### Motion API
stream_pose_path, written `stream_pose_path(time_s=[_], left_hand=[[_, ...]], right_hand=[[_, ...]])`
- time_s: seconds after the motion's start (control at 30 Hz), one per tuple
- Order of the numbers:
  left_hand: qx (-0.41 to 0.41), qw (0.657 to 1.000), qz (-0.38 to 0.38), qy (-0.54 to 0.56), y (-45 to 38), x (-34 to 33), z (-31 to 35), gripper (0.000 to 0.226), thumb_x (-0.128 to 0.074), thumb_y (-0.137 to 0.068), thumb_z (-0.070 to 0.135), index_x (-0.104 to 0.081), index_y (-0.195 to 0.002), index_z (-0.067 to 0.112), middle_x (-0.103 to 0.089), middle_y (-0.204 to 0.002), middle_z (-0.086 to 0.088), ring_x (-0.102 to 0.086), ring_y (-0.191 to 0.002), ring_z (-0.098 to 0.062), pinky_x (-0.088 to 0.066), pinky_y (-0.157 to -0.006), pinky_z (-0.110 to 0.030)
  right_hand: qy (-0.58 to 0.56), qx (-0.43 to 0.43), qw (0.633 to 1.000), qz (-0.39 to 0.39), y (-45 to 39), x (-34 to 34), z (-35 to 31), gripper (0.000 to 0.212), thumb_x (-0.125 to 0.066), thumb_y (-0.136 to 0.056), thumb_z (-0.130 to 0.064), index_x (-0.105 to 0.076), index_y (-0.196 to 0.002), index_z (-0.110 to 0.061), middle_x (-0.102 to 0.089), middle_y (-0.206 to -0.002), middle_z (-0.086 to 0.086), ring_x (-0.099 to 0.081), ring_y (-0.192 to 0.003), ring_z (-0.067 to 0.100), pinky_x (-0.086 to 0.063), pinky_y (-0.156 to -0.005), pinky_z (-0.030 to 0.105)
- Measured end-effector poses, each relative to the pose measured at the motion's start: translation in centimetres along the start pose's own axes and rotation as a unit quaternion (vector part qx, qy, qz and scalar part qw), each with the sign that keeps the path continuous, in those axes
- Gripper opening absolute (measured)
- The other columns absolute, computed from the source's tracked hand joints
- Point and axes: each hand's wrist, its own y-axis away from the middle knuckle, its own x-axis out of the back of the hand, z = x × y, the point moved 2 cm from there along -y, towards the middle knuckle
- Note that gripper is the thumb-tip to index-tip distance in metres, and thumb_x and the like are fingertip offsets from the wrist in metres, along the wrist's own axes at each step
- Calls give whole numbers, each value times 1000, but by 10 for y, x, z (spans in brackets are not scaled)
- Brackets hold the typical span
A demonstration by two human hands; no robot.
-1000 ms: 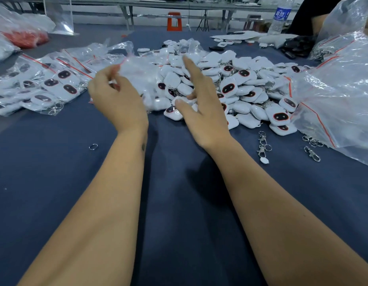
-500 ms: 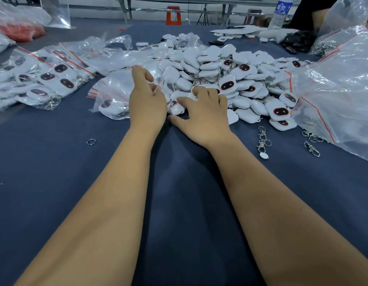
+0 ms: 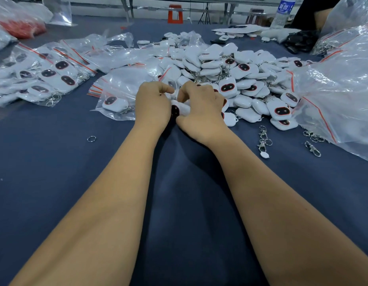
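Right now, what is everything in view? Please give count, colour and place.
held gadget: one, white with dark face, front centre
gadget pile: many, white, centre, behind the held gadget
bagged gadgets: many, white in clear bags, far left
single bagged gadget: one, white in clear bag, left of the held gadget
large bag: one, clear with red strip, right edge
split ring: one, silver, front left
clasps: several, silver, front right
water bottle: one, clear with blue label, back right
stool: one, orange, behind the table
table cloth: one, dark blue, under everything
left hand: one, grips the held gadget
right hand: one, grips the held gadget
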Motion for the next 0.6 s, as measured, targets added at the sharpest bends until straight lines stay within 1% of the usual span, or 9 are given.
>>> stream_pose_path(time_s=[0.07, 0.1, 0.13, 0.2, 0.27, 0.37, 0.47, 0.53, 0.6], left_hand=[[13, 1000, -1, 26, -2, 0, -2, 44, -45, -80, -8, -73, -107, 12, -68, -104, -11, -57, -83, -19, -44, -68, -24], [29, 998, 1, 59, -4, 0, -4, 41, -48, -80, -7, -73, -107, 13, -69, -98, -8, -58, -80, -17, -45, -67, -24], [47, 994, 2, 99, -5, 1, -5, 39, -51, -79, -5, -73, -104, 15, -68, -92, -5, -57, -73, -15, -44, -63, -23], [69, 987, 8, 147, -7, 2, -6, 35, -54, -77, -3, -73, -93, 22, -65, -83, 0, -53, -64, -12, -40, -56, -20], [45, 990, -4, 135, -6, 2, -5, 36, -59, -75, -3, -69, -85, 30, -62, -82, 7, -54, -65, -9, -42, -56, -19], [4, 995, -40, 96, -2, -2, -2, 34, -67, -76, 0, -64, -82, 33, -59, -79, 15, -53, -62, 2, -45, -60, -14], [12, 992, -68, 104, 1, -5, 0, 33, -61, -80, -2, -69, -79, 30, -63, -68, 12, -54, -55, 4, -43, -55, -13], [55, 984, -64, 158, 2, -4, 2, 36, -49, -81, -7, -74, -85, 19, -64, -59, 6, -55, -51, -6, -41, -50, -17], [101, 970, -50, 214, 1, -2, 3, 38, -42, -82, -7, -75, -89, 11, -64, -62, -6, -55, -52, -16, -39, -49, -21]], right_hand=[[-91, -9, 996, 13, 1, 2, 1, 30, -60, -78, -4, -55, -98, -25, -57, -91, -12, -52, -96, 16, -34, -84, 27], [-154, -22, 987, 28, 3, 5, 1, 32, -57, -80, 1, -57, -101, -23, -58, -92, -13, -55, -94, 13, -42, -83, 23], [-211, -37, 976, 48, 3, 8, 1, 33, -55, -83, 4, -58, -103, -22, -59, -92, -16, -57, -91, 8, -44, -81, 17], [-301, -64, 948, 82, 2, 15, 0, 28, -60, -87, 2, -60, -101, -22, -62, -93, -15, -60, -88, 4, -46, -77, 11], [-391, -83, 911, 101, 1, 18, -1, 24, -67, -88, -3, -60, -95, -24, -67, -94, -9, -64, -85, 5, -51, -76, 15], [-534, -99, 836, 82, 2, 17, -1, 23, -64, -90, 1, -57, -97, -20, -72, -90, 3, -68, -79, 13, -56, -72, 24], [-584, -127, 800, 50, 2, 13, 1, 22, -60, -93, 4, -55, -102, -16, -73, -90, 11, -70, -80, 23, -60, -81, 34], [-578, -152, 801, 35, 0, 9, 3, 24, -56, -93, 7, -52, -104, -14, -71, -93, 13, -69, -78, 22, -59, -81, 35], [-554, -162, 816, 23, -1, 6, 6, 25, -55, -93, 9, -51, -106, -12, -71, -97, 13, -71, -82, 24, -59, -82, 37]])
